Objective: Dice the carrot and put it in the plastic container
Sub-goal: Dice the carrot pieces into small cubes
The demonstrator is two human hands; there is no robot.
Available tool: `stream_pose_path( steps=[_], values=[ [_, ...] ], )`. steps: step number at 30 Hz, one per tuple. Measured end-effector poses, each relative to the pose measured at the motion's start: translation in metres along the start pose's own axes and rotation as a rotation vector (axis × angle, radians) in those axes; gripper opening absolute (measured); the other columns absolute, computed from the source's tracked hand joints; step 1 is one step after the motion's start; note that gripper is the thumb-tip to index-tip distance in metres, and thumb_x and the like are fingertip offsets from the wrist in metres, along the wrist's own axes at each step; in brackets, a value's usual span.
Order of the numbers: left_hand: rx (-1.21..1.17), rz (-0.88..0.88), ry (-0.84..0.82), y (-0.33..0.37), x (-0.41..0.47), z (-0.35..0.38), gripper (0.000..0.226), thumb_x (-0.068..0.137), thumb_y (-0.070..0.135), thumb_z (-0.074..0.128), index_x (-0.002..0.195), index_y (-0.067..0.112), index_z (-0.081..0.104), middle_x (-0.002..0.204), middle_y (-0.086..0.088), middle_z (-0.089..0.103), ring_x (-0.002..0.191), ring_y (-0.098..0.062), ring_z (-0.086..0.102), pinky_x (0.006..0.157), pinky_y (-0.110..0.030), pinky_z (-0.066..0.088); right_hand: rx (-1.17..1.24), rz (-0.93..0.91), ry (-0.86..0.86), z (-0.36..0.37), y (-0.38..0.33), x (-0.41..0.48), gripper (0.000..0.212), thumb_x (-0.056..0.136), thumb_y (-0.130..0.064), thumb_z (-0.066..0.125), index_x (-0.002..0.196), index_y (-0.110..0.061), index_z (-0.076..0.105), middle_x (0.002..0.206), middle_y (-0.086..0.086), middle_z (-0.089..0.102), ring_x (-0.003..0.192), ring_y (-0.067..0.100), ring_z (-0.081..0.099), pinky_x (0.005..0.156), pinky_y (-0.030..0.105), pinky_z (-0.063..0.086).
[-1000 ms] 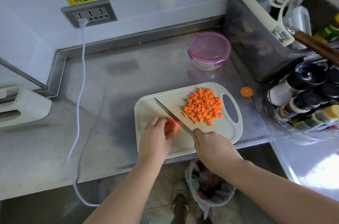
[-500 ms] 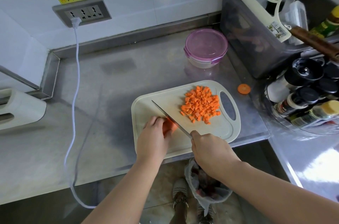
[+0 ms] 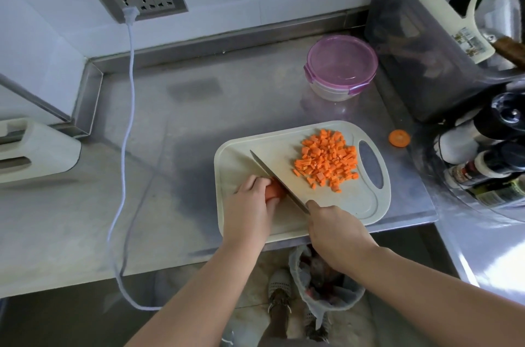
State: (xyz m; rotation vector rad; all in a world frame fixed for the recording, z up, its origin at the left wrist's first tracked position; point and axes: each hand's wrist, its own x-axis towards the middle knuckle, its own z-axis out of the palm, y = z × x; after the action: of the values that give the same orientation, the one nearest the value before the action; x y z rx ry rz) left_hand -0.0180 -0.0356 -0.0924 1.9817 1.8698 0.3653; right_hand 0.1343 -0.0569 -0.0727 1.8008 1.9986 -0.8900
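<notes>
**Q:** Start nearest the operator. What does each hand do, and why?

**A:** The right hand (image 3: 338, 230) is curled round the handle of the knife (image 3: 277, 179); the handle itself is hidden inside the grip. The blade runs diagonally away to the left, edge down against the carrot stub (image 3: 273, 192). The left hand (image 3: 250, 207) holds that stub from above, fingers bent over it, fingertips just beside the blade. The bent fingers probably serve to pin the stub and keep the tips behind the flat of the blade.

**Q:** Where is the stub located?

**A:** On the near left part of the cutting board (image 3: 238, 159), which lies at the front edge of the bench (image 3: 199, 125). This keeps the cutting zone close to the body.

**Q:** And the finished material?

**A:** The diced carrot (image 3: 326, 160) is heaped on the far right of the board, beside the handle slot and well apart from the blade. Judged purpose: free working space for the next cuts. One round slice (image 3: 399, 138) lies off the board on the bench, probably a discarded end.

**Q:** Is the receiving vessel ready?

**A:** The plastic container (image 3: 341, 67) stands beyond the board, near the back wall, with its purple lid on. No carrot shows through the tinted lid. Dicing appears nearly complete; the lid must come off before transfer.
</notes>
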Motion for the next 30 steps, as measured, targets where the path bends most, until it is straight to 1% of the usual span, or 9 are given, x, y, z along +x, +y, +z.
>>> stream_pose_path(
  steps=[5, 7, 10, 16, 19, 21, 23, 25, 30],
  values=[
    [0.02, -0.034, -0.042, 0.002, -0.004, -0.004, 0.029, 0.093, 0.028, 0.057, 0.12, 0.021, 0.057, 0.121, 0.008, 0.051, 0.109, -0.019, 0.053, 0.076, -0.027, 0.039, 0.088, 0.019, 0.088, -0.009, -0.008, 0.007, 0.023, 0.1, -0.012, 0.037, 0.121, -0.014, 0.046, 0.104, 0.01, 0.061, 0.092, 0.031, 0.061, 0.071, 0.037, 0.048],
    [0.001, -0.049, -0.032, 0.001, -0.006, -0.005, 0.032, 0.093, 0.034, 0.056, 0.122, 0.022, 0.057, 0.121, 0.009, 0.051, 0.11, -0.018, 0.052, 0.077, -0.028, 0.043, 0.115, 0.007, 0.134, -0.011, -0.006, 0.001, 0.022, 0.099, -0.013, 0.036, 0.119, -0.014, 0.047, 0.098, 0.011, 0.062, 0.089, 0.033, 0.062, 0.074, 0.04, 0.052],
    [-0.029, -0.057, -0.024, -0.001, -0.012, -0.007, 0.038, 0.092, 0.043, 0.053, 0.125, 0.024, 0.056, 0.122, 0.011, 0.052, 0.109, -0.015, 0.053, 0.077, -0.026, 0.044, 0.086, -0.028, 0.182, -0.011, -0.001, -0.011, 0.021, 0.099, -0.012, 0.038, 0.118, -0.014, 0.047, 0.092, 0.008, 0.063, 0.082, 0.031, 0.063, 0.073, 0.043, 0.055],
    [-0.024, -0.087, -0.015, 0.0, -0.011, -0.006, 0.029, 0.091, 0.038, 0.057, 0.115, 0.021, 0.06, 0.118, 0.008, 0.053, 0.107, -0.017, 0.054, 0.075, -0.035, 0.049, 0.073, -0.056, 0.178, -0.004, -0.001, -0.022, 0.021, 0.102, -0.021, 0.034, 0.117, -0.018, 0.048, 0.091, 0.005, 0.064, 0.079, 0.027, 0.064, 0.074, 0.043, 0.056],
    [-0.005, -0.093, -0.019, 0.001, -0.011, -0.005, 0.028, 0.091, 0.034, 0.058, 0.115, 0.021, 0.059, 0.12, 0.008, 0.052, 0.106, -0.019, 0.054, 0.073, -0.034, 0.047, 0.079, -0.051, 0.177, -0.003, 0.0, -0.025, 0.019, 0.101, -0.019, 0.035, 0.114, -0.017, 0.048, 0.089, 0.005, 0.063, 0.078, 0.028, 0.063, 0.073, 0.044, 0.056],
    [-0.003, -0.094, -0.015, 0.0, -0.01, -0.004, 0.028, 0.091, 0.034, 0.058, 0.115, 0.021, 0.059, 0.119, 0.009, 0.052, 0.106, -0.019, 0.055, 0.072, -0.035, 0.049, 0.064, -0.054, 0.164, -0.003, 0.0, -0.025, 0.018, 0.1, -0.017, 0.036, 0.115, -0.016, 0.047, 0.088, 0.004, 0.062, 0.075, 0.027, 0.061, 0.069, 0.041, 0.055],
    [-0.003, -0.092, -0.008, -0.001, -0.009, -0.002, 0.028, 0.091, 0.037, 0.058, 0.114, 0.021, 0.06, 0.117, 0.008, 0.053, 0.105, -0.019, 0.055, 0.071, -0.034, 0.049, 0.022, -0.056, 0.146, -0.004, -0.001, -0.024, 0.018, 0.1, -0.014, 0.036, 0.116, -0.015, 0.045, 0.084, 0.002, 0.057, 0.07, 0.026, 0.056, 0.062, 0.037, 0.049],
    [0.002, -0.09, -0.01, -0.002, -0.009, -0.001, 0.029, 0.091, 0.038, 0.057, 0.113, 0.02, 0.061, 0.116, 0.008, 0.054, 0.105, -0.019, 0.055, 0.07, -0.032, 0.047, 0.008, -0.046, 0.132, -0.004, -0.002, -0.024, 0.019, 0.099, -0.013, 0.037, 0.116, -0.015, 0.044, 0.082, 0.002, 0.054, 0.069, 0.025, 0.053, 0.06, 0.035, 0.045],
    [0.008, -0.081, 0.007, -0.003, -0.008, 0.001, 0.03, 0.091, 0.041, 0.058, 0.114, 0.021, 0.061, 0.115, 0.008, 0.055, 0.102, -0.02, 0.056, 0.072, -0.03, 0.045, -0.016, -0.011, 0.089, -0.001, -0.005, -0.019, 0.024, 0.096, -0.008, 0.04, 0.12, -0.014, 0.042, 0.089, 0.005, 0.06, 0.073, 0.025, 0.056, 0.06, 0.034, 0.044]
  ],
)
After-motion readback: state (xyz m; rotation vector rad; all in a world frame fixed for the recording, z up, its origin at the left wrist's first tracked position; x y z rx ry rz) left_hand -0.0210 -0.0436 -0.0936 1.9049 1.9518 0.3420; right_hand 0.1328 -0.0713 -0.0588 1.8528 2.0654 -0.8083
